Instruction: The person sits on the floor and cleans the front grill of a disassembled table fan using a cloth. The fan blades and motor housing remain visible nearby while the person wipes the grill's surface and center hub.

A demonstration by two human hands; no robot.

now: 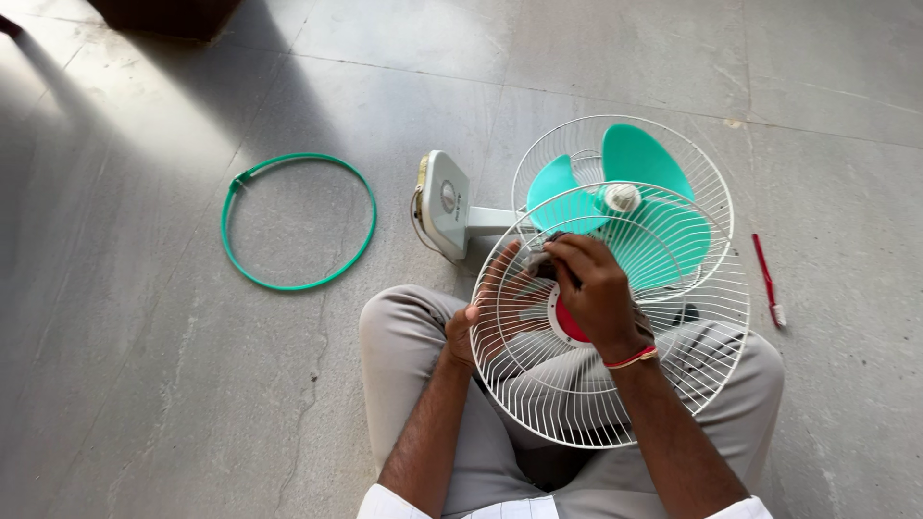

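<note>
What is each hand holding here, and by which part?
Left hand grips the white front grille by its left rim. Right hand presses a dark cloth onto the wires.

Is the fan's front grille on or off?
Off: both hands hold the white front grille over the lap, away from the fan.

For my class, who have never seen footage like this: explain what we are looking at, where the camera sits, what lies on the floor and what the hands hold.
The single picture comes from a camera worn on a person's head, looking down at their own lap and hands as they sit on a grey floor. The left hand grips the rim of a white wire fan guard. The right hand presses a small dark object, too hidden to identify, against the guard. Behind it lies a fan with green blades. A green ring lies to the left, a red-handled brush to the right.
</note>
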